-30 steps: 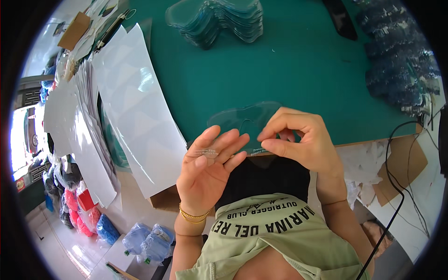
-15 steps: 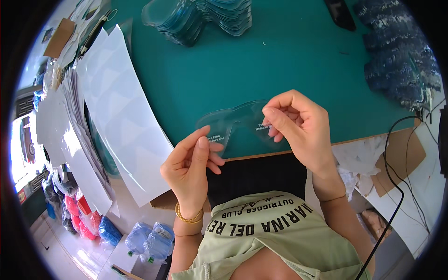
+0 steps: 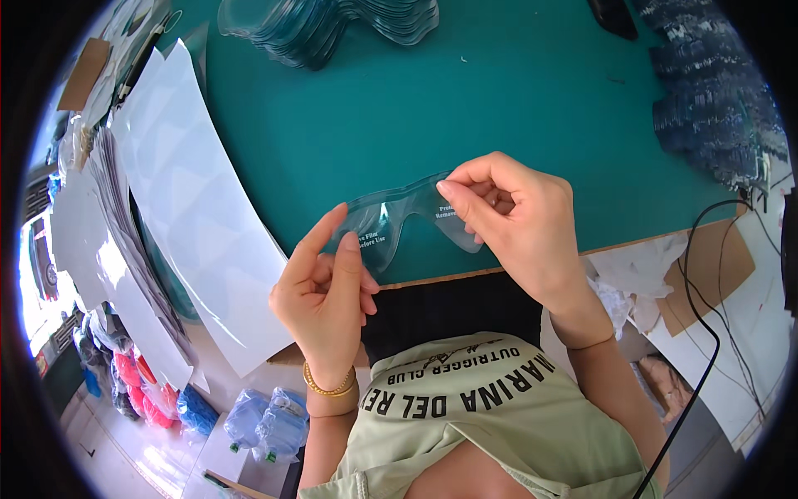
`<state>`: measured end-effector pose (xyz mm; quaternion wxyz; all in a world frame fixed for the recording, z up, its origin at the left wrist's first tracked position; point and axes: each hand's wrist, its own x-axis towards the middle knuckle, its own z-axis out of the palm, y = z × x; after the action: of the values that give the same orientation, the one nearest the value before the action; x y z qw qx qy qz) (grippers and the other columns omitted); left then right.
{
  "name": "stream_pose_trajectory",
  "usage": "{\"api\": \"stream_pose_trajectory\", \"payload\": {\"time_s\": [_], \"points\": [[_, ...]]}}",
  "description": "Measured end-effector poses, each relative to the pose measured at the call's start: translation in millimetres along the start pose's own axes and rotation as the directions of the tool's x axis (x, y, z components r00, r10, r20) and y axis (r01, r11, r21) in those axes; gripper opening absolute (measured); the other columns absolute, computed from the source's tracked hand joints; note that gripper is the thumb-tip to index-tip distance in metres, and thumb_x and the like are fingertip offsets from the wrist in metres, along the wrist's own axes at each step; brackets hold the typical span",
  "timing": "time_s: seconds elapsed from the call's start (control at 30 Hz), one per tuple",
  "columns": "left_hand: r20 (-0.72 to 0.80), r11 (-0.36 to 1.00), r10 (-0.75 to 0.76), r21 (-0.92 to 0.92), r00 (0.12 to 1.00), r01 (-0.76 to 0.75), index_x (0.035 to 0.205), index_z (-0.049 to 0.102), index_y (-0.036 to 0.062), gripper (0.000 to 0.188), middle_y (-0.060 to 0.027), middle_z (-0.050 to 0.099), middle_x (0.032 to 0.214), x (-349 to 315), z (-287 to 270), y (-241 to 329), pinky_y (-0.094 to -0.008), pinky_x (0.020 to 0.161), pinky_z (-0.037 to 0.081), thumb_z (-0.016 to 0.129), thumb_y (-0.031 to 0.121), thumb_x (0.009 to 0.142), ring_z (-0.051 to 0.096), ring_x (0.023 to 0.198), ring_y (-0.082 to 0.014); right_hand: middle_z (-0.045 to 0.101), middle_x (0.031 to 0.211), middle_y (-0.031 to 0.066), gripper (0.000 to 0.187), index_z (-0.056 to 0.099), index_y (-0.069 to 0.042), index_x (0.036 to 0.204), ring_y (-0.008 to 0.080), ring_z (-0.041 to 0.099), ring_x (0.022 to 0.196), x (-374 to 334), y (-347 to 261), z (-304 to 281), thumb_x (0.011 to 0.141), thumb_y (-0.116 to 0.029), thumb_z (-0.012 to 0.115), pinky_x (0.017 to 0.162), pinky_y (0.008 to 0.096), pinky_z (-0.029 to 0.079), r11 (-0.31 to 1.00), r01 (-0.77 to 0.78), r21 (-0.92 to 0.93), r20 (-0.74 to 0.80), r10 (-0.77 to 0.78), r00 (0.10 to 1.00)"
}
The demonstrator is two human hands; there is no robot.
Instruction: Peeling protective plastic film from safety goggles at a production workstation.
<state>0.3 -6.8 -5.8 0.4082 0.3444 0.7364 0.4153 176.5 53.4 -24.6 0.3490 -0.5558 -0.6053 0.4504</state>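
A clear, goggle-shaped plastic lens (image 3: 384,223) with small white printing on both lobes is held up just over the near edge of the green table. My left hand (image 3: 326,287) has its left end between thumb and index finger. The upper right end is pinched by the thumb and fingers of my right hand (image 3: 517,218), which cover part of that lobe. At the far side of the table lies a stack of similar clear lenses (image 3: 307,32).
Large white sheets (image 3: 195,216) lie along the table's left side. Dark bluish stacked pieces (image 3: 702,104) stand at the right, with a black object (image 3: 613,18) at the far edge. A black cable (image 3: 694,312) runs down the right, near crumpled white plastic (image 3: 632,283).
Both hands have moved slightly left and up in the picture with the lens, which now reflects more light on its left lobe. The whole view has shifted a little too.
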Motion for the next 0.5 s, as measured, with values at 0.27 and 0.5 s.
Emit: {"api": "stream_pose_trajectory", "payload": {"time_s": [0.27, 0.5], "points": [[-0.001, 0.999, 0.033, 0.014, 0.999, -0.033, 0.122, 0.067, -0.0011, 0.028, -0.0003, 0.059, 0.053, 3.5, 4.2, -0.2, -0.0183, 0.038, 0.032, 0.064, 0.002, 0.094, 0.048, 0.041, -0.0032, 0.066, 0.071, 0.0013, 0.009, 0.069, 0.000, 0.088, 0.0042, 0.059, 0.057, 0.7, -4.0, -2.4, 0.089, -0.007, 0.073, 0.050, 0.0189, 0.046, 0.999, 0.011, -0.050, 0.009, -0.011, 1.000], [-0.008, 1.000, 0.016, 0.027, 1.000, -0.015, 0.126, 0.065, -0.0003, 0.033, 0.0010, 0.057, 0.051, 5.4, 6.2, 1.6, -0.0183, 0.040, 0.035, 0.064, 0.001, 0.093, 0.050, 0.042, -0.0032, 0.065, 0.069, 0.0008, 0.008, 0.069, 0.001, 0.088, 0.0042, 0.058, 0.056, 1.7, -2.0, -2.7, 0.088, -0.006, 0.074, 0.050, 0.0188, 0.046, 0.997, 0.022, -0.079, 0.004, -0.022, 1.000]]}}
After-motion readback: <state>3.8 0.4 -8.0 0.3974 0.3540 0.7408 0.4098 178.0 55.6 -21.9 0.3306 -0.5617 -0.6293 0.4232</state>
